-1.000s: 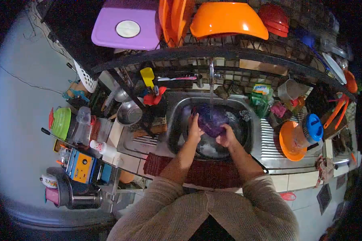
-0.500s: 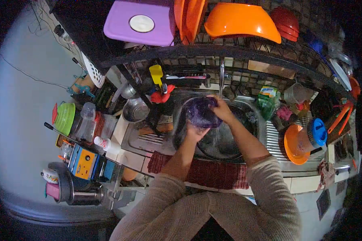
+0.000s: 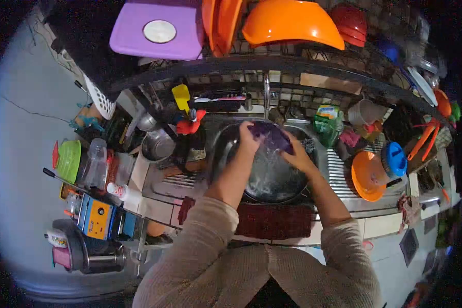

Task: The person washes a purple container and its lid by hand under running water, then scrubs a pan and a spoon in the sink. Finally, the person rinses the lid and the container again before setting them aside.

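Note:
Both my hands hold a purple plastic container point(image 3: 273, 136) under the metal faucet point(image 3: 266, 95), over the sink point(image 3: 318, 164). My left hand point(image 3: 249, 138) is closed on its left edge. On the right side, my right hand point(image 3: 297, 155) grips the lower rim. The container is tilted, and water runs off it. Below it a wide dark round pan point(image 3: 269, 197) sits in the sink with wet, whitish water inside.
A dark red cloth point(image 3: 274, 220) lies along the counter's front edge. Right of the sink are a green pouch point(image 3: 328, 123), an orange plate point(image 3: 367, 187) and a blue-lidded container point(image 3: 394, 159). An overhead rack holds an orange bowl point(image 3: 292, 23). Metal bowls point(image 3: 158, 146) stand left.
The container has been turned and tilted. My left hand has moved from beneath it to its left edge, and my right from its far edge to the lower right. The view has shifted right.

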`<state>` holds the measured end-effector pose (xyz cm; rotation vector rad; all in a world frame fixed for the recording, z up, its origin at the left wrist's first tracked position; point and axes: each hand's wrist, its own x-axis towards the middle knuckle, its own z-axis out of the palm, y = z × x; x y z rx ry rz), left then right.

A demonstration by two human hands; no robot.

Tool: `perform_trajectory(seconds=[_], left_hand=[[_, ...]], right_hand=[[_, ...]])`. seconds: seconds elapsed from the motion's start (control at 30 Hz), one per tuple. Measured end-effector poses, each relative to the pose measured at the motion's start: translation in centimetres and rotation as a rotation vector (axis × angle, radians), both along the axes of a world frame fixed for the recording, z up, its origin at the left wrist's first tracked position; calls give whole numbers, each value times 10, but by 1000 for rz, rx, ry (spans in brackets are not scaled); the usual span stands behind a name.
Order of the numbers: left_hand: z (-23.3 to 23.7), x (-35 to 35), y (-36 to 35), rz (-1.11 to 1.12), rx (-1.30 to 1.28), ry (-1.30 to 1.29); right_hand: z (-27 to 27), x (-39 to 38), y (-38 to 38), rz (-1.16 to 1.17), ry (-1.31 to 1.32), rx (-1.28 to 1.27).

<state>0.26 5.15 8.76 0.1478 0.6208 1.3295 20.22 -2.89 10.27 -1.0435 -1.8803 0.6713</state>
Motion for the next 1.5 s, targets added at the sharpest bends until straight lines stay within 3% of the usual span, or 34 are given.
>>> perform_trajectory(seconds=[0.1, 0.17, 0.23, 0.27, 0.3, 0.37, 0.47, 0.6, 0.67, 0.7, 0.77, 0.83, 0.9, 0.93, 1.0, 1.03, 1.07, 1.1, 1.17, 1.2, 1.23, 1.33, 1.37, 1.4, 1.43, 1.5], left_hand=[[-1, 29, 36, -154, 118, 83], [34, 43, 25, -99, 113, 219], [40, 49, 30, -434, 89, 299], [43, 53, 33, -478, 11, 405], [37, 57, 37, -480, 11, 405], [20, 60, 43, -378, 123, 669], [-7, 55, 60, -404, 55, 677], [5, 34, 21, -314, 21, 672], [9, 18, 5, -257, -81, 590], [-4, 8, 8, -251, -84, 589], [-43, -16, 16, -203, 77, 302], [-23, -26, -8, -182, 41, 379], [-18, -35, -24, -161, 119, 341], [-14, -41, -30, -152, 118, 340], [1, -54, -44, -340, -320, 368], [15, -60, -56, -333, -318, 366], [31, -64, -70, -446, -270, 282], [40, -67, -78, -559, -220, 197], [5, -68, -57, -612, -217, 158], [3, -67, -59, -556, -183, 281], [4, -64, -61, -497, -147, 401], [11, -38, -66, -335, -29, 421], [18, -27, -71, -235, 53, 434], [-3, -26, -59, -255, 49, 464], [0, -18, -62, -258, 53, 465], [12, 3, -71, -97, 61, 622]], right_hand=[[-7, 17, -13, 94, 95, -71], [5, 19, -24, -132, -114, 100], [13, 23, -32, -213, -175, 140], [17, 24, -34, -291, -239, 184], [20, 26, -35, -293, -239, 183], [24, 30, -35, -386, -459, 212], [18, 33, -32, -348, -425, 234], [11, 18, -30, -394, -362, 271], [-20, 21, -11, -387, 109, 116], [-17, 20, -10, -380, 109, 114], [2, 18, -13, 137, 1146, -893], [9, 13, -10, 284, 1163, -1022], [0, 5, -5, 263, 883, -921], [-5, 1, -2, 271, 877, -925], [-13, -7, 5, 301, 270, -460], [-14, -9, 7, 304, -26, -218], [35, -20, -16, 322, -144, -277], [45, -25, -24, 326, -147, -273], [51, -30, -35, 218, -796, 387], [56, -32, -34, 256, -895, 314], [59, -34, -38, 257, -898, 317], [60, -42, -43, 242, -889, 146], [39, -48, -31, 337, -609, -66], [20, -54, -20, 422, -320, -272], [5, -59, -6, 418, -319, -270], [-14, -66, 17, -27, -306, -40]])
